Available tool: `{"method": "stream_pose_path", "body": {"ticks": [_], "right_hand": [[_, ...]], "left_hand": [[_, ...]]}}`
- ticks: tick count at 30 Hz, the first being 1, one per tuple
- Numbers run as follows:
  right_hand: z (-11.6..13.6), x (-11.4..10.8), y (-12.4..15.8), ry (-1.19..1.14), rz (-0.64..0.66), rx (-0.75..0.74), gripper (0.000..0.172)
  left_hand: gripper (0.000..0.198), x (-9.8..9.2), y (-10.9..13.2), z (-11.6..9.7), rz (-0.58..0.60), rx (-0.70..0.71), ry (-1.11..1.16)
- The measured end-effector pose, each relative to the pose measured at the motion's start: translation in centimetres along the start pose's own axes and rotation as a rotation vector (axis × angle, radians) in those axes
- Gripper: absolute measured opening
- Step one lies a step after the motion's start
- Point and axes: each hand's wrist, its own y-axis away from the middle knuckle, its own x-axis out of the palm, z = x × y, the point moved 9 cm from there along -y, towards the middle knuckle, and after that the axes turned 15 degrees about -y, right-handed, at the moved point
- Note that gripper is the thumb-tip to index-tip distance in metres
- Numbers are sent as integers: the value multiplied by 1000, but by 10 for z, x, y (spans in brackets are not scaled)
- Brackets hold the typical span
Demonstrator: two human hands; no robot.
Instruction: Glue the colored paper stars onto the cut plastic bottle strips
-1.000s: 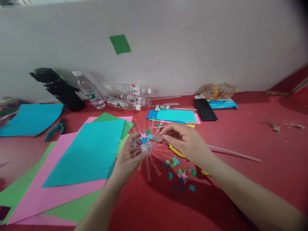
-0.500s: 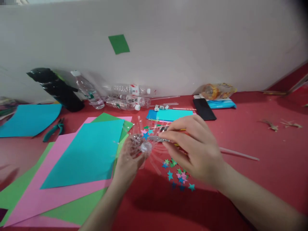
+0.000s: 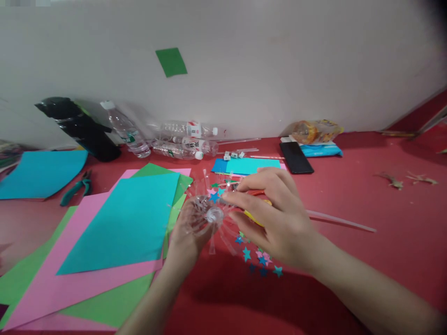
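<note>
My left hand (image 3: 186, 230) grips a clear plastic bottle top (image 3: 213, 215) cut into thin strips that fan out like spokes, held above the red table (image 3: 366, 260). Small paper stars, blue and teal, stick to the upper strips. My right hand (image 3: 275, 218) reaches across from the right, fingers pinched together on one strip near the hub. A scatter of loose paper stars (image 3: 260, 258) in blue, green and pink lies on the table just below my right hand.
Teal, pink and green paper sheets (image 3: 122, 223) overlap at left. Along the wall lie several clear bottles (image 3: 181, 146), a black container (image 3: 80, 128), green pliers (image 3: 75, 188), a phone (image 3: 296, 158), a snack bag (image 3: 316, 131). A clear stick (image 3: 340, 222) lies at right.
My right hand has moved left and down over the strips, closing its pinch nearer the hub. My left hand has kept its hold with only a slight shift.
</note>
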Motion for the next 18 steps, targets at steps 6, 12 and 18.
{"method": "stream_pose_path", "body": {"ticks": [6,12,18], "right_hand": [[-3,3,-1,13,45,17,13],[-2,2,0,-20,35,31,11],[-10,3,0,-168,31,113,8]], "left_hand": [[50,1,3,0,-15,-49,8],[48,5,2,2,0,-56,31],[46,5,4,-1,-15,-56,-17]]}}
